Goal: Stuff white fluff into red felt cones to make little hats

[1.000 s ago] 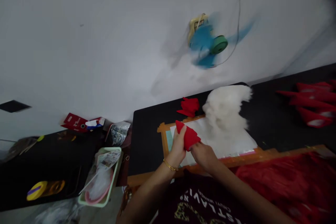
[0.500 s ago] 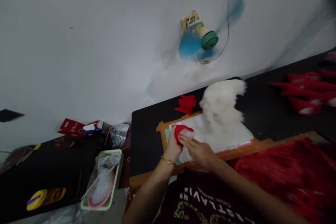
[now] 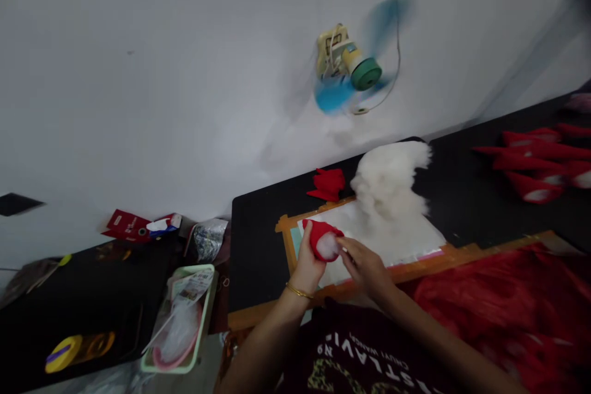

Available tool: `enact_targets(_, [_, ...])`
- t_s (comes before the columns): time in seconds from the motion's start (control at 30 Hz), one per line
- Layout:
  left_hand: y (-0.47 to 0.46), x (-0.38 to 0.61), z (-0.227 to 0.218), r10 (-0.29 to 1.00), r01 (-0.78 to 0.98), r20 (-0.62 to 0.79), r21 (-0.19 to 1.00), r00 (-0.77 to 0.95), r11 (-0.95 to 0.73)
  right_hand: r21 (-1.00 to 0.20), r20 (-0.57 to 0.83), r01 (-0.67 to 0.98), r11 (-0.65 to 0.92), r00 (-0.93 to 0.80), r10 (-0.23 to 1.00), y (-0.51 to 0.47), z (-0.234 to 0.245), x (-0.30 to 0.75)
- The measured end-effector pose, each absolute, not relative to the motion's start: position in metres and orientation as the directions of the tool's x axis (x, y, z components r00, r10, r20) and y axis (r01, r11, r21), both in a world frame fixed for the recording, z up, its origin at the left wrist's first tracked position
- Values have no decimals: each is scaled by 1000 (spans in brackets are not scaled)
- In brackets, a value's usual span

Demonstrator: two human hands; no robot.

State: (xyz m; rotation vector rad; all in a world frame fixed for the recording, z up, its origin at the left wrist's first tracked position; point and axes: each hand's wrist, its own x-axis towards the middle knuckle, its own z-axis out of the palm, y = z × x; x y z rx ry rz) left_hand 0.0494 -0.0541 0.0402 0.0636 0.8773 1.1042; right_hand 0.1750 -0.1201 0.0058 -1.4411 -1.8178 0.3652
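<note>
My left hand (image 3: 310, 263) is wrapped around a small red fabric pouch (image 3: 318, 233), holding it tilted over the white sheet. White fluffy stuffing (image 3: 328, 247) shows at the pouch's opening, which faces right and toward me. At the right edge of that opening are the bent, closed fingers of my right hand (image 3: 362, 261); what they pinch is too small to make out. Beyond the hands lies a big heap of white stuffing (image 3: 388, 178) on the white sheet (image 3: 418, 237). Another red fabric piece (image 3: 329, 184) rests left of the heap.
Several red stuffed cones (image 3: 538, 160) lie on the black table (image 3: 258, 246) at right. Red plastic sheeting (image 3: 480, 295) is at front right. A fan (image 3: 351, 68) spins on the wall. At left are a light green basket (image 3: 205, 314) and a yellow-lidded container (image 3: 64, 354).
My right fingers have moved from on top of the stuffing to the right edge of the pouch's opening. The pouch has turned, showing more stuffing. My left hand keeps its hold.
</note>
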Motion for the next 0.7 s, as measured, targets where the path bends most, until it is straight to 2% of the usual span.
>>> enact_targets(0.17, [-67, 67, 45, 837, -731, -543, 541, 73, 415, -596, 184, 763, 249, -171, 968, -109, -7, 156])
enact_targets(0.27, [-56, 62, 46, 778, -776, -620, 441, 99, 450, -636, 300, 708, 306, -138, 944, -111, 0, 169])
enact_targets(0.33, [-46, 57, 45, 767, -803, -637, 415, 78, 427, -673, 372, 673, 307, -52, 927, -117, 7, 182])
enact_targets(0.43, [-41, 55, 42, 775, -811, -630, 430, 44, 396, -688, 352, 672, 273, -19, 936, -123, 11, 189])
enact_targets(0.53, [-50, 62, 40, 780, -759, -608, 433, 151, 485, -656, 315, 690, 306, -118, 942, -116, 5, 180])
enact_targets(0.6, [-57, 66, 39, 811, -722, -552, 479, 195, 499, -669, 280, 672, 316, -166, 945, -109, 0, 174])
enact_targets(0.7, [-61, 65, 39, 846, -674, -508, 569, 163, 472, -727, 255, 588, 354, -247, 935, -108, 2, 177])
